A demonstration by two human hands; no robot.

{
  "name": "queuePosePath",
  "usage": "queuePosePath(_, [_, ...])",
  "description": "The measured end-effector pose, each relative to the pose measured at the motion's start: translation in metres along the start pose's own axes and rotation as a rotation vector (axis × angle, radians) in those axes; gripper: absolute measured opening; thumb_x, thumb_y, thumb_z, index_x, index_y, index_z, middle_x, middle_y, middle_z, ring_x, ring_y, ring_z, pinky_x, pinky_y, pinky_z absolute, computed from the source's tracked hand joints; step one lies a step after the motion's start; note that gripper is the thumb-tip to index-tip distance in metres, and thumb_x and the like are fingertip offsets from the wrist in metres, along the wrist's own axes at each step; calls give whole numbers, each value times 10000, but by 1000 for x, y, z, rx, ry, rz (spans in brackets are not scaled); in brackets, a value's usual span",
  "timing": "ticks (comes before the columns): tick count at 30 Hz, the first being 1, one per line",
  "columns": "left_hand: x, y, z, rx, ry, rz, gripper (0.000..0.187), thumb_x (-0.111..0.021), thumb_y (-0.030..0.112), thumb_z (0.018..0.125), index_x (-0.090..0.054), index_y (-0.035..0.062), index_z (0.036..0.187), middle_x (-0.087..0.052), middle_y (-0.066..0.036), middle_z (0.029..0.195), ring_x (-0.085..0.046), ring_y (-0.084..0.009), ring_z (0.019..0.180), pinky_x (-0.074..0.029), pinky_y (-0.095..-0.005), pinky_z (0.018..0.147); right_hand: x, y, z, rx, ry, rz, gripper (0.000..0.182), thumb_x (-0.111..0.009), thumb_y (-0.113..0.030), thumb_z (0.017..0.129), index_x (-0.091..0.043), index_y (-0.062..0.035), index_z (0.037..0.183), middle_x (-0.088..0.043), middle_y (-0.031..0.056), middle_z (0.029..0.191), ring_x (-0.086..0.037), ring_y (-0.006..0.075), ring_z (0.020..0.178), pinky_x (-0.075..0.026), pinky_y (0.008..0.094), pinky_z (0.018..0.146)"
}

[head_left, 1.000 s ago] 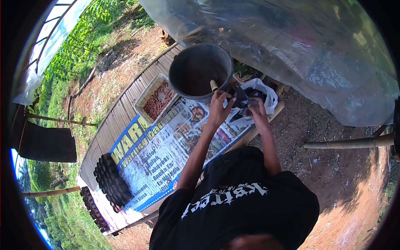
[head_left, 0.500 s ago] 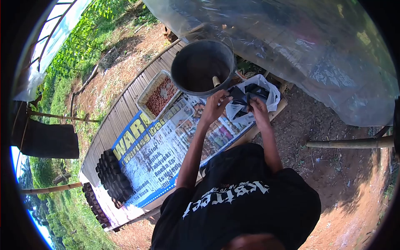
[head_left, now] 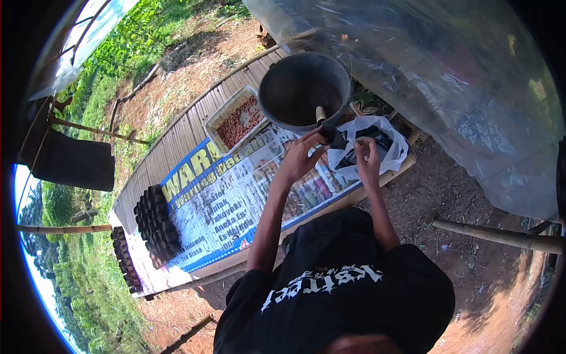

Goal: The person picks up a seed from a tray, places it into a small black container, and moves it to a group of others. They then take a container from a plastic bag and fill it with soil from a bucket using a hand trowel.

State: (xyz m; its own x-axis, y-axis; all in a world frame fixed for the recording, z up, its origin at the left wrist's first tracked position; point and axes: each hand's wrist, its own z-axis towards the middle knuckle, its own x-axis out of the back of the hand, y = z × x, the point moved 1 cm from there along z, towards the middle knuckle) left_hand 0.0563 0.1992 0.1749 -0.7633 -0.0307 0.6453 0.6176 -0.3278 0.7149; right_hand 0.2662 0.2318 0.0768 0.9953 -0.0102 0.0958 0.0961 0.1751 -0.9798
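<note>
My left hand [head_left: 302, 156] is closed on a small black plastic bag [head_left: 328, 133], pinched at the fingertips just below the bucket's rim. Over a white plastic carrier bag [head_left: 401, 144], my right hand [head_left: 369, 162] has its fingers bent and a little apart, with nothing visible in them. Folded black plastic bags [head_left: 380, 140] lie inside the carrier bag. Beside my left hand stands a large dark bucket [head_left: 277, 121] with dark contents low inside. A pale, ridged handle [head_left: 320, 114] sticks up at its near rim; the rest of that tool is hidden.
A rectangular tray [head_left: 214, 142] of reddish seeds sits left of the bucket. Several filled black bags [head_left: 156, 227] stand in rows at the table's left end. A printed banner [head_left: 206, 194] covers part of the slatted table [head_left: 194, 121]. Plastic sheeting [head_left: 448, 100] hangs at the right.
The right hand has come away from the small black bag, which both hands held before. The left hand keeps it near the bucket's rim. The whole view has shifted slightly.
</note>
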Motion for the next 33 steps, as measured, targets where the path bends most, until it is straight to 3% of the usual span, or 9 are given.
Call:
queuePosePath(2, [3,7,-4,7,14,97,101,-675,82,897,-643,12,961,-612,-217,1314,-666,-403,1066,-552,-437,867,-2,-21,8,84,11,-128,226,-679,-230,952,-606,-44,1058,-594,59,961,-551,188,839,-460,350,766])
queuePosePath(5, [1,7,-6,3,37,241,119,-671,71,859,-664,21,967,-590,-210,1350,-649,-404,1113,-542,-447,908,-11,-65,24,285,-142,-298,242,-719,-216,911,-607,-44,1040,-580,69,939,-548,218,872,-457,378,800])
queuePosePath(9, [5,16,-9,-40,68,387,136,-663,74,828,-681,30,955,-569,-204,1371,-622,-381,1184,-531,-448,946,-31,-89,40,336,-278,-468,208,-737,-162,878,-619,-30,989,-608,109,949,-608,271,934,-471,417,819])
queuePosePath(14, [13,17,-23,5,107,395,189,-726,109,833,-737,108,1022,-565,-108,1362,-563,-320,1240,-498,-423,1007,-56,-70,51,125,-401,-194,111,-685,-53,895,-611,11,946,-662,126,798,-680,226,736,-507,376,669])
queuePosePath(17, [20,23,-42,175,342,181,261,-744,151,846,-713,111,1102,-549,-118,1372,-561,-307,1234,-503,-424,997,-65,-68,50,71,-391,-111,75,-654,-18,912,-598,16,949,-666,108,734,-677,171,672,-503,337,615])
queuePosePath(22, [-3,-36,-74,639,746,-543,360,-596,360,1019,-663,35,1156,-703,-70,998,-658,-148,828,-518,-285,764,-73,-76,36,72,-410,-9,66,-618,15,934,-577,9,985,-666,60,758,-668,98,737,-511,293,644])
queuePosePath(25, [-3,-52,-83,706,575,-1072,391,-530,378,1048,-636,19,1160,-698,-70,921,-637,-134,785,-486,-266,715,-80,-69,28,156,-418,28,72,-609,28,937,-569,6,992,-671,46,785,-656,73,767,-512,270,658])
queuePosePath(29, [-6,-60,-91,657,592,-992,318,-613,337,1015,-685,29,1054,-688,-44,896,-546,-58,690,-454,-224,668,-87,-75,20,202,-434,-30,67,-608,29,939,-572,6,991,-674,50,798,-657,72,778,-511,257,673])
queuePosePath(33, [-4,-73,-100,635,601,-1307,241,-646,295,999,-673,58,970,-633,-1,836,-490,-54,657,-410,-226,627,-93,-95,11,124,-479,-99,66,-609,24,940,-574,8,994,-675,58,793,-681,99,783,-520,280,697])
